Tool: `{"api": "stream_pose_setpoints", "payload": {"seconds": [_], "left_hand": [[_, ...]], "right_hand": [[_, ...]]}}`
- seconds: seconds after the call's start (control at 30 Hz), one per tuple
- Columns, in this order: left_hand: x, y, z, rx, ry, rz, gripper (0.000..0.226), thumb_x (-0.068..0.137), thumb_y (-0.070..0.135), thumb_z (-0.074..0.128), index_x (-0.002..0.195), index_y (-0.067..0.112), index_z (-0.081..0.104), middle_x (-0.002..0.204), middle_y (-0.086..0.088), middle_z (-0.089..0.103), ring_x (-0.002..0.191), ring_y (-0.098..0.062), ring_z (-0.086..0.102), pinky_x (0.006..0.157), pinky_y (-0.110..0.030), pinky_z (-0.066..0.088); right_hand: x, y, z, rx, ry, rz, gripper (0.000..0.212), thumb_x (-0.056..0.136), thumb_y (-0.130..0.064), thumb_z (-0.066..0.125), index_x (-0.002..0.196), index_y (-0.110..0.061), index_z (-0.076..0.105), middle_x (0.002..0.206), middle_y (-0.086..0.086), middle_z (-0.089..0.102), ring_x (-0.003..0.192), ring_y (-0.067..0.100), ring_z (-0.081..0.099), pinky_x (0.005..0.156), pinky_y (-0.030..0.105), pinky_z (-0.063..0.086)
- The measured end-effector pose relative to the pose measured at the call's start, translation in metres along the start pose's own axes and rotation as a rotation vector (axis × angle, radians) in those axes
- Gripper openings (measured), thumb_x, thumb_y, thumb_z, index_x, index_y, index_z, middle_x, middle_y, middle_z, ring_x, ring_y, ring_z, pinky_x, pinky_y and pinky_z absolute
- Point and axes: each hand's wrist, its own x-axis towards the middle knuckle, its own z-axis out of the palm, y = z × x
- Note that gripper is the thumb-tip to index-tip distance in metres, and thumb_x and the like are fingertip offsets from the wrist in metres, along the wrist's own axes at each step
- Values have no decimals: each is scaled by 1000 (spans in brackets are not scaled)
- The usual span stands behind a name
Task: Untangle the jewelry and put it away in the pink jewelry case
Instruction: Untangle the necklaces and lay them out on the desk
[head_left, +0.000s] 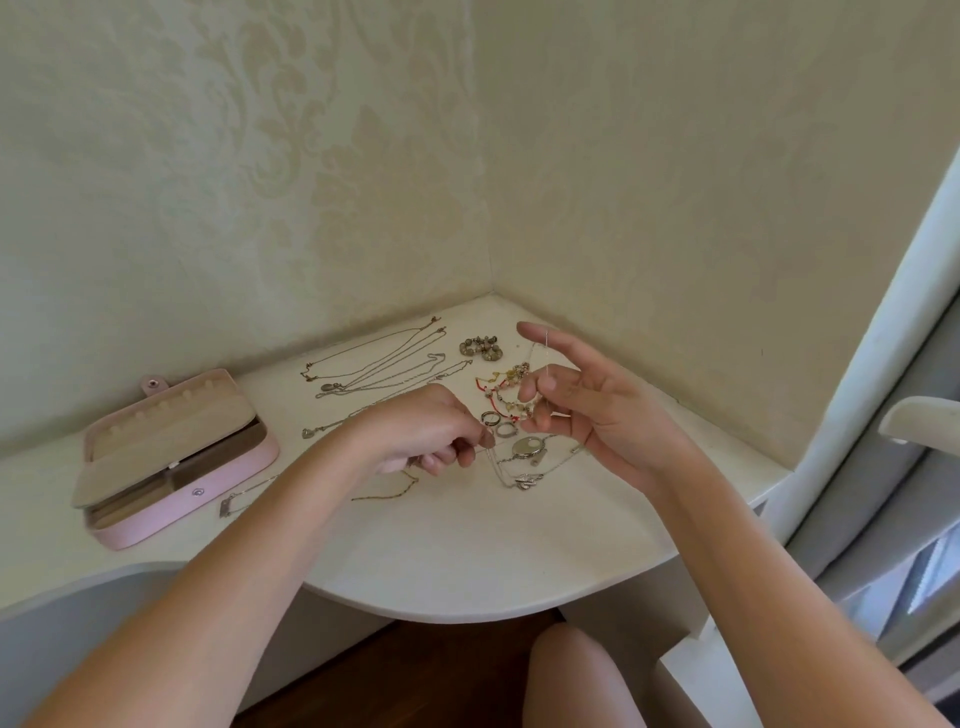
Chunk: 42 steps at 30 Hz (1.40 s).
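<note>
Necklace (525, 482) between left hand (426, 431), right hand (587, 405)

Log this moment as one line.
step: untangling | left hand: pinches silver necklace | right hand: strand over index finger | pink jewelry case: open
</note>
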Motion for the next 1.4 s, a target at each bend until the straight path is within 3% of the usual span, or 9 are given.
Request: {"api": "stream_pose_setpoints", "payload": {"seconds": [0.3, 0.57, 0.77, 0.93, 1.07, 1.13, 1.23, 1.33, 1.4], "left_hand": [[4, 3, -9, 118, -57, -34, 4, 85, 7, 64, 82, 4, 64, 51, 2, 47, 39, -6, 29, 37, -16, 18], [1, 10, -13, 96, 72, 44, 44, 90, 14, 55, 51, 21, 37, 44, 7, 28, 40, -9, 18, 38, -18, 12], [-4, 25, -29, 104, 125, 77, 47, 91, 20, 53, 48, 22, 34, 45, 8, 24, 39, -9, 16, 37, -17, 12], [-11, 41, -33, 131, 93, 84, 43, 93, 27, 56, 54, 19, 40, 45, 8, 27, 40, -7, 18, 38, -17, 12], [-13, 52, -31, 183, 91, 84, 42, 92, 30, 57, 56, 18, 40, 45, 8, 27, 39, -7, 18, 38, -17, 12], [-14, 56, -30, 203, 100, 79, 41, 91, 33, 60, 57, 18, 43, 46, 8, 28, 39, -7, 19, 38, -16, 13], [-16, 61, -30, 233, 112, 74, 39, 89, 36, 61, 58, 17, 47, 45, 8, 30, 38, -7, 20, 37, -16, 15], [-18, 67, -29, 245, 113, 80, 37, 90, 35, 60, 61, 15, 48, 44, 8, 30, 38, -8, 20, 37, -16, 15], [-19, 70, -27, 252, 108, 79, 36, 92, 32, 58, 62, 15, 48, 44, 7, 29, 38, -8, 19, 36, -16, 15]], "right_hand": [[-5, 0, -5, 43, 12, -13, 47, 88, -10, 54, 133, -24, 49, 81, 2, 62, 61, 13, 54, 77, 33, 54], [-10, 5, -3, 233, 148, 56, 47, 81, -9, 58, 127, -14, 53, 78, 5, 63, 54, 13, 55, 72, 30, 57], [-8, 11, -2, 373, 327, 167, 10, 90, -3, 54, 95, -7, 62, 57, 1, 56, 37, 6, 44, 50, 21, 53], [-6, 7, 3, 42, 328, 168, 8, 91, -4, 57, 87, -8, 63, 60, 2, 54, 39, 7, 38, 46, 20, 46], [-7, 2, 9, -350, 229, 93, 12, 89, -13, 64, 86, -20, 73, 80, 1, 66, 49, 3, 40, 47, 13, 32], [-6, 0, 11, -466, 224, 86, 13, 89, -17, 65, 92, -23, 75, 94, -1, 72, 50, 1, 47, 49, 8, 33], [-4, -1, 12, -500, 250, 103, 12, 86, -23, 70, 95, -26, 76, 93, -10, 74, 74, 0, 64, 58, 6, 37], [-2, -2, 14, -506, 292, 128, 11, 80, -30, 75, 90, -26, 77, 86, -16, 74, 74, -9, 62, 58, 4, 38], [0, -2, 15, -507, 325, 136, 12, 78, -34, 76, 86, -27, 78, 81, -12, 74, 70, -5, 62, 62, 9, 40]]}}
